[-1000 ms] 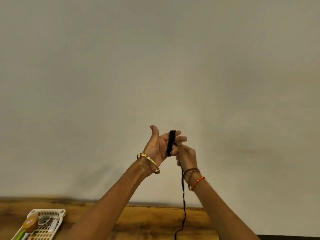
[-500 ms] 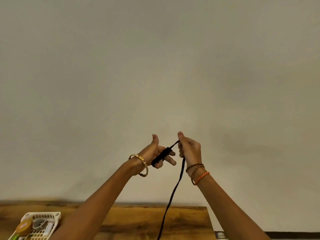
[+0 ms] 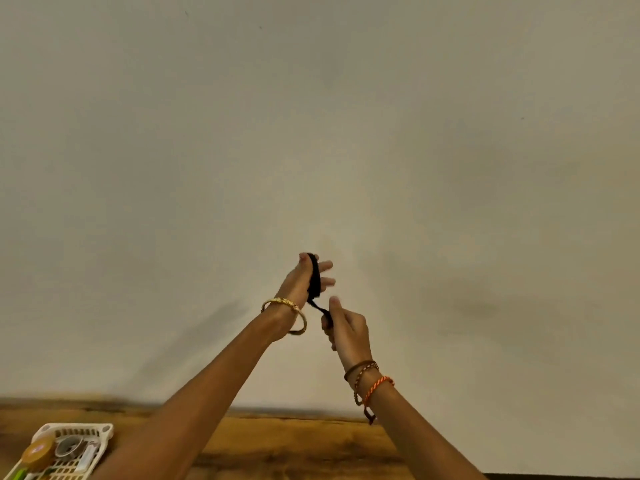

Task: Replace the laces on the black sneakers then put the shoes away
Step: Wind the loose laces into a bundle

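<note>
— What fills the view?
— A pale wall (image 3: 311, 133); below it a wooden table (image 3: 294, 445); both arms are raised in front of the wall.
— Any container?
— A white slotted basket (image 3: 104, 432) on the table's left end; in it a round yellow-brown lid (image 3: 38, 453), a small roll (image 3: 69, 447) and other bits too small to tell.
— And the hands?
— Above the table, the left hand (image 3: 301, 282), fingers fairly straight, has the black lace (image 3: 314, 277) wound round it; just below, the right hand (image 3: 348, 329) pinches the lace's free part with curled fingers.
</note>
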